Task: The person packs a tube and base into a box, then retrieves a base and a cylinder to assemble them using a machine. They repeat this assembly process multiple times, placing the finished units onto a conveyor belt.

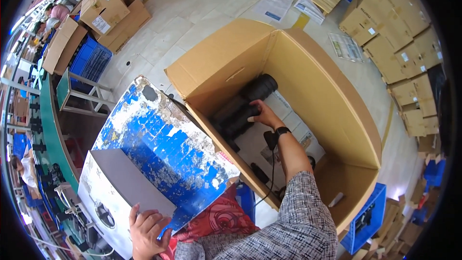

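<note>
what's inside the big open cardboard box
Inside the box are black cylindrical objects, the right hand on one, plus a small white item. What lies beneath those objects or behind the forearm is covered and can't be seen.

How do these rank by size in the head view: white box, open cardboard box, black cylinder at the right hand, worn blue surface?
Largest to smallest:
1. Open cardboard box
2. Worn blue surface, partly covered
3. White box
4. Black cylinder at the right hand
</note>
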Motion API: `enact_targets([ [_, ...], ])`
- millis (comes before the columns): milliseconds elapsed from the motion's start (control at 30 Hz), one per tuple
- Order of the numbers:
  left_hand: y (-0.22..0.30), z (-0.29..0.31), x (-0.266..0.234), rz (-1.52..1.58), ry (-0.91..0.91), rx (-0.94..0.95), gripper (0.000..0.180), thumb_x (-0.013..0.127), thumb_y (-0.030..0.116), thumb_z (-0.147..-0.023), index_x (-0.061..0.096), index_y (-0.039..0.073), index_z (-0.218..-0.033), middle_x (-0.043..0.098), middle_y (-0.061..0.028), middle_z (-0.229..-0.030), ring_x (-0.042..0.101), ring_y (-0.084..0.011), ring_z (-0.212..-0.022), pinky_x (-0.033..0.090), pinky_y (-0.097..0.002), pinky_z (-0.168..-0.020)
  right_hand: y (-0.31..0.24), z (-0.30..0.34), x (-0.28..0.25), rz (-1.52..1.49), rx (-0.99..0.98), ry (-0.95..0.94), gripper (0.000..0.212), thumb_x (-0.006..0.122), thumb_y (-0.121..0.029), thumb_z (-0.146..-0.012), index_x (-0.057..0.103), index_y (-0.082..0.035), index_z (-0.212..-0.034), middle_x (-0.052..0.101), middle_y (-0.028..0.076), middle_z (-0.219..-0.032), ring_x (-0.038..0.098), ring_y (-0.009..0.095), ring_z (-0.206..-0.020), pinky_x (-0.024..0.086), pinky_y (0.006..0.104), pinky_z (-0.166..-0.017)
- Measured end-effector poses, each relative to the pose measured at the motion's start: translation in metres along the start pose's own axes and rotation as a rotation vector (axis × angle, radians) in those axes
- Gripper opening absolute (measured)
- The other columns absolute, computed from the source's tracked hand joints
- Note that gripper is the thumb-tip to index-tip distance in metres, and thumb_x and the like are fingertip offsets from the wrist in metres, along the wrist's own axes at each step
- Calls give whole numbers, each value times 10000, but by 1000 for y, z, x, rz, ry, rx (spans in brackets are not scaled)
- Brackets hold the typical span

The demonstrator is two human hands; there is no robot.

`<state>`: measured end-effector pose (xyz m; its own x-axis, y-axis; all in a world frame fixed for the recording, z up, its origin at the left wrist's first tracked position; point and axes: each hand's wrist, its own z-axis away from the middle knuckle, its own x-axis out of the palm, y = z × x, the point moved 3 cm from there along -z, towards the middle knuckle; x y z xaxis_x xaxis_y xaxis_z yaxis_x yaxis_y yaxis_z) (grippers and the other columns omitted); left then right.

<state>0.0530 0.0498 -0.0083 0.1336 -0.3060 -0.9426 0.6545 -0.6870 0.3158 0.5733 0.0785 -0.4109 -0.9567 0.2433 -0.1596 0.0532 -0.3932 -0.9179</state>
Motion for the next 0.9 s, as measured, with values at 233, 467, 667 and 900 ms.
enact_targets([
  [233, 2, -3, 1, 10, 1, 16, 277, 837, 159, -698, 818, 172, -974, 728, -6, -980, 706, -250, -1079, 330, -607, -1264, -2, -15, -5, 165, 1, -210, 579, 961, -131, -823, 720, -175, -1348, 708, 1, -1128, 659, 135, -1015, 583, 335, -868],
  [467, 3, -1, -2, 0, 15, 7, 273, 843, 152, -694, 819, 171, -966, 720, -8, -961, 708, -247, -1069, 335, -600, -1262, -11, -6, 15, 159, -80, -154, 806, 962, -132, -813, 648, -222, -1550, 748, 65, -1311, 667, 196, -1192, 548, 357, -1027],
  [667, 7, -3, -4, -4, 50, 27, 266, 843, 148, -702, 819, 170, -966, 716, -9, -955, 709, -248, -1063, 340, -592, -1259, -15, 14, 17, 30, 81, -141, 859, 927, -106, -842, 589, -282, -1612, 732, -20, -1135, 643, 108, -929, 564, 299, -827],
  [900, 9, -8, -7, 15, 45, 74, 274, 852, 168, -718, 817, 171, -990, 724, -12, -968, 710, -242, -1062, 354, -582, -1246, -60, 80, -17, 98, 171, -82, 761, 901, -83, -873, 626, -179, -1576, 746, 7, -1297, 682, 115, -1098, 563, 300, -970],
])
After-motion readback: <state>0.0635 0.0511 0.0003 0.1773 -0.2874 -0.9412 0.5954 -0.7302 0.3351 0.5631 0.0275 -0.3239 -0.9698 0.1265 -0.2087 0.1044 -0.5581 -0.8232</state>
